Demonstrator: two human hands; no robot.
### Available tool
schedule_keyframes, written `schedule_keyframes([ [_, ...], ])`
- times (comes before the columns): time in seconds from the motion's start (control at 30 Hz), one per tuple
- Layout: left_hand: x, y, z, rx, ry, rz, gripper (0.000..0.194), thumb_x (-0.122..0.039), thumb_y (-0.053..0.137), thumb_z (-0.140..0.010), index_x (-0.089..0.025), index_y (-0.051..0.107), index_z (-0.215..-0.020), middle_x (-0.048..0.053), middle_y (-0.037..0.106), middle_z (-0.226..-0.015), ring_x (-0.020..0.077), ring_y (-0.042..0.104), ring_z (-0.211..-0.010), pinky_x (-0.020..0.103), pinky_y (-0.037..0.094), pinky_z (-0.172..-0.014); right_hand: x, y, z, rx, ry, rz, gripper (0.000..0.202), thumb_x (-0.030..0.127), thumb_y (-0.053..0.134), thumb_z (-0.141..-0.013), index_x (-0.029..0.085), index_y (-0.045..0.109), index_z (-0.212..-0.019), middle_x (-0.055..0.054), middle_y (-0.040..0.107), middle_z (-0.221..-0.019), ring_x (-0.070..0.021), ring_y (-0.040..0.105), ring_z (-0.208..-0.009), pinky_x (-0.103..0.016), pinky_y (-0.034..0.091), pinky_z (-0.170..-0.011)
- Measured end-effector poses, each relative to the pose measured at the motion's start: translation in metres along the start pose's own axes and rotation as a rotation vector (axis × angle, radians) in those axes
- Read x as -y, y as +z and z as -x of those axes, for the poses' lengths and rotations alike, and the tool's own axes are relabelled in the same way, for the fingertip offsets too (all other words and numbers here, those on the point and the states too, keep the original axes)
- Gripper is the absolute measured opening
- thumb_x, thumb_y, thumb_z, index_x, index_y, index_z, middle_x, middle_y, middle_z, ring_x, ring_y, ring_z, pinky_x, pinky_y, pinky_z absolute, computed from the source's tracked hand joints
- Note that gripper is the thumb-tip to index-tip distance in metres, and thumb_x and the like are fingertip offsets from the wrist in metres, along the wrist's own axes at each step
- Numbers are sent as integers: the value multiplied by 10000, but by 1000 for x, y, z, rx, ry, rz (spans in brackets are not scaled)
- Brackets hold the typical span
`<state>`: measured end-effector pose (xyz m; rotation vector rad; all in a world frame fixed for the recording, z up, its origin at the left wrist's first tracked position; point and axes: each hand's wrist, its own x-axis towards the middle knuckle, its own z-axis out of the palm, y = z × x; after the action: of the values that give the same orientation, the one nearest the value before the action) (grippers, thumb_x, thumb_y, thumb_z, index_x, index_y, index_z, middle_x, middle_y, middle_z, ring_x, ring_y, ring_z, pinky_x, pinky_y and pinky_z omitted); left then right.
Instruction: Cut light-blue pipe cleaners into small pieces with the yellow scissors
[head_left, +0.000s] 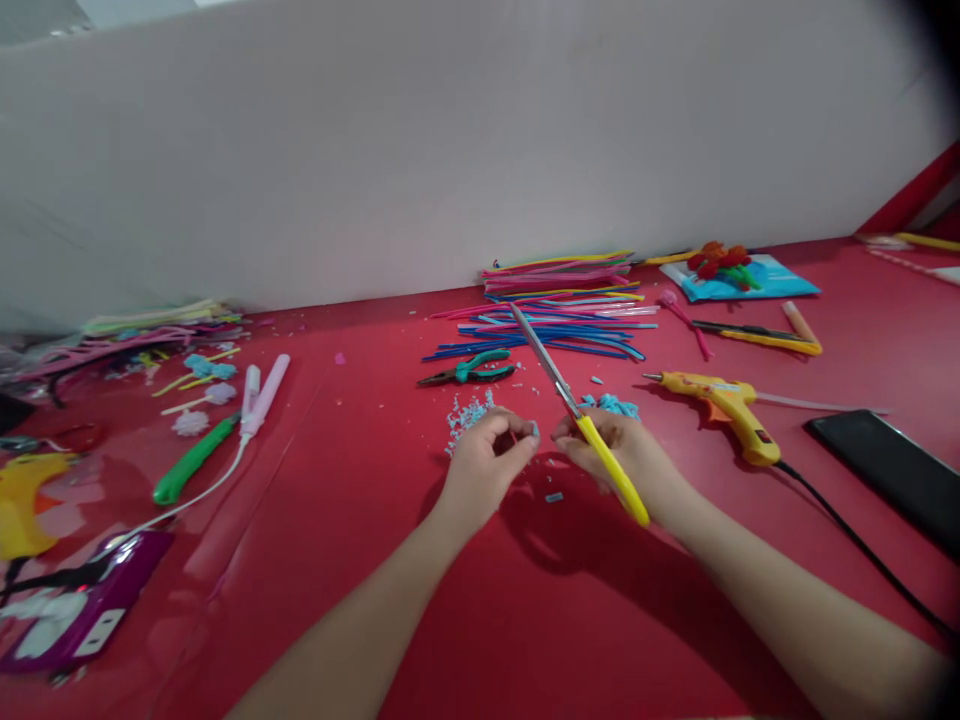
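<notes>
My left hand is closed in a pinch over the red table. A small light-blue piece of pipe cleaner shows at its fingertips. Yellow-handled scissors rest in my right hand, blades pointing up and away to the left. The two hands are close together but apart. Light-blue fluffy clippings are strewn just beyond my left hand. Behind my right hand sits a small heap of light-blue pieces, partly hidden. One short cut bit lies between the wrists.
Teal-handled pliers lie before a bundle of coloured pipe cleaners. To the right are a yellow glue gun with its cord and a black phone. On the left are a pink-and-white hot styling tool, a green-handled tool and a purple power bank.
</notes>
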<state>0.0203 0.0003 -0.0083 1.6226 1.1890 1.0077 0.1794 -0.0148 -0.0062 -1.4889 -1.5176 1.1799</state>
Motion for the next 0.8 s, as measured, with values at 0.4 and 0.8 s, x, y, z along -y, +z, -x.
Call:
schedule_keyframes([
  [0.4,0,6,5,131,68,-211,58,-181,487,-699,-170,529,-661,-18,470,-657,95,420,-579,217,338,-548,-7,0,-7,-49,31,-75,140,249,493,-642,188,382,-581,94,338,-422,-42,310,-351,-183,246,-370],
  [0.8,1,7,3,182,-116,73,117,-254,537,-681,-144,576,-675,-19,467,-612,88,425,-563,207,323,-527,2,0,-3,123,39,-162,76,206,472,-659,175,440,-598,106,339,-344,-35,320,-276,-162,243,-328],
])
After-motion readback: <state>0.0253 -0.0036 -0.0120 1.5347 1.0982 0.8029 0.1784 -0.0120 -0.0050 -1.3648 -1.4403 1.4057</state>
